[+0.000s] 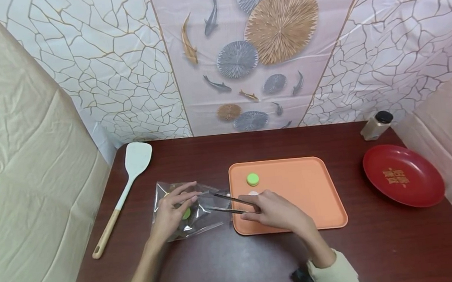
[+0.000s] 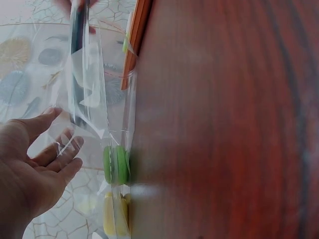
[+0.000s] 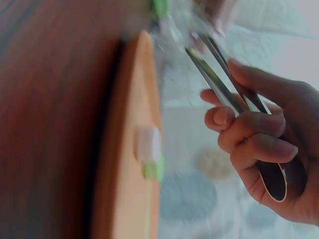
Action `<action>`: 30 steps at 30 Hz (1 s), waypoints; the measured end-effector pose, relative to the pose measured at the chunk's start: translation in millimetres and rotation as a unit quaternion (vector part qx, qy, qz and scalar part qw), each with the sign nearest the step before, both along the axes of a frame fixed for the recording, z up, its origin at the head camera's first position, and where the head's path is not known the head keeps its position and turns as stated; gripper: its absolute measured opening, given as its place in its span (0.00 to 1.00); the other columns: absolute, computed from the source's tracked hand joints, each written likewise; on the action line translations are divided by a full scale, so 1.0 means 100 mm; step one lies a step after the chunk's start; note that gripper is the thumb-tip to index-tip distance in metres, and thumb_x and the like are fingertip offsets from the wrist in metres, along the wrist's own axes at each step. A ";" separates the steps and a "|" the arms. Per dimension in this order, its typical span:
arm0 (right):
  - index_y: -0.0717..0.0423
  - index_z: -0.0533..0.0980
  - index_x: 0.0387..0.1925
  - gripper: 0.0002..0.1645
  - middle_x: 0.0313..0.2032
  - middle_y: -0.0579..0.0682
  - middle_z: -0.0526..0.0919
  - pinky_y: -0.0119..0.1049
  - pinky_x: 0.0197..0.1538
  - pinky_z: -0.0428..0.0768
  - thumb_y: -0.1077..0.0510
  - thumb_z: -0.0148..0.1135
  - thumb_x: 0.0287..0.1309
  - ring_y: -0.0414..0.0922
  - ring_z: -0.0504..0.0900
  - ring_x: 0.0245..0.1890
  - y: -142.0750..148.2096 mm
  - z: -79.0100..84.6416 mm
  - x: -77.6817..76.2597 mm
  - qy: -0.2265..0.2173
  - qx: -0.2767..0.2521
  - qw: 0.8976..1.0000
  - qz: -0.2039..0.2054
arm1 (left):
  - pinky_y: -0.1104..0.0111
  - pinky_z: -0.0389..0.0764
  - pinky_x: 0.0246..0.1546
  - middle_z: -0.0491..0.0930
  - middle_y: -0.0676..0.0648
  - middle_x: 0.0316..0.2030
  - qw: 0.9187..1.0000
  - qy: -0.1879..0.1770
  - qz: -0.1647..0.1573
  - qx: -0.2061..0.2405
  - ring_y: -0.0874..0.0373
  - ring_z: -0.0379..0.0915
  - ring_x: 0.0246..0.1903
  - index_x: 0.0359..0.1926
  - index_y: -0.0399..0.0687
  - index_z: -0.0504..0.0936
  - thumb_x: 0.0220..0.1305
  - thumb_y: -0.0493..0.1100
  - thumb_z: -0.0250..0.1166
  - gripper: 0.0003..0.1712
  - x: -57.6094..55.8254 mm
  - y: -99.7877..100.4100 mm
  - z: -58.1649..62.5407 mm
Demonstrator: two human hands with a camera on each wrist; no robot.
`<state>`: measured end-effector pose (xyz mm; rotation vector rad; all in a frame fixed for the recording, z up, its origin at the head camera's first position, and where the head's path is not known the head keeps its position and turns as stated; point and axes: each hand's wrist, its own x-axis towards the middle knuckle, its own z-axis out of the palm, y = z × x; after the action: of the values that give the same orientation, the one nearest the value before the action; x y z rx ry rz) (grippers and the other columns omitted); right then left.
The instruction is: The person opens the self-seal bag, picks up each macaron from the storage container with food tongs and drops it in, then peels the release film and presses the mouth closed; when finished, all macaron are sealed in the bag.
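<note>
My left hand [image 1: 169, 214] holds the mouth of a clear plastic bag [image 1: 206, 228], the film between its thumb and fingers. Inside the bag lie a green macaron [image 2: 117, 164] and a yellow macaron [image 2: 115, 214]. Metal tongs [image 1: 233, 211] are gripped in my right hand [image 1: 275, 211], over the left part of an orange tray [image 1: 300, 193]. Their tips reach left into the bag's opening, and I cannot tell whether anything is between them. On the tray sit a green macaron [image 1: 253, 179] and a whitish macaron [image 3: 148, 144], the latter partly hidden by the right hand in the head view.
A white spatula [image 1: 131, 173] with a wooden handle lies at the left. To the right of the tray is a red plate [image 1: 403, 176], with a black-capped jar [image 1: 376, 125] behind it. Patterned cloth hangs along the table's back edge.
</note>
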<state>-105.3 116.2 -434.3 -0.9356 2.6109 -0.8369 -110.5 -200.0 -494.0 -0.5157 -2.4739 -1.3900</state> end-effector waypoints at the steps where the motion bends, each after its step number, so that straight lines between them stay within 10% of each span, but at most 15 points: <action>1: 0.56 0.84 0.61 0.21 0.18 0.35 0.67 0.28 0.28 0.65 0.52 0.73 0.73 0.29 0.63 0.20 0.08 0.03 0.02 0.001 0.000 1.000 -0.002 | 0.45 0.83 0.62 0.89 0.41 0.61 1.000 0.000 0.000 0.000 0.40 0.85 0.64 0.49 0.44 0.95 0.66 0.31 0.77 0.12 0.00 0.00 0.00; 14: 0.58 0.83 0.67 0.30 0.20 0.36 0.71 0.29 0.28 0.70 0.52 0.79 0.67 0.31 0.67 0.21 1.02 0.04 0.24 -0.046 0.011 0.995 -0.091 | 0.82 0.75 0.56 0.89 0.41 0.61 1.000 -0.002 -0.002 0.013 0.40 0.85 0.64 0.49 0.43 0.95 0.66 0.31 0.77 0.12 0.01 -0.01 0.00; 23: 0.57 0.85 0.63 0.29 0.22 0.35 0.67 0.30 0.33 0.69 0.52 0.81 0.64 0.32 0.69 0.27 1.28 -0.14 0.34 -0.040 0.023 0.991 -0.125 | 0.43 0.83 0.62 0.89 0.41 0.61 1.000 -0.008 -0.005 0.012 0.40 0.85 0.64 0.49 0.42 0.95 0.67 0.31 0.76 0.11 0.01 0.01 0.00; 30: 0.56 0.86 0.63 0.28 0.23 0.35 0.67 0.30 0.35 0.69 0.52 0.81 0.64 0.33 0.71 0.30 1.29 -0.18 0.36 -0.039 0.020 0.991 -0.129 | 0.48 0.84 0.62 0.89 0.41 0.61 1.000 -0.018 -0.004 0.009 0.40 0.85 0.64 0.50 0.41 0.95 0.67 0.32 0.76 0.11 0.01 0.02 0.01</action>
<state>-69.8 244.9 -451.9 -0.5494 2.7058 -0.8565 -109.5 -197.9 -492.7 -0.5025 -2.4885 -1.4362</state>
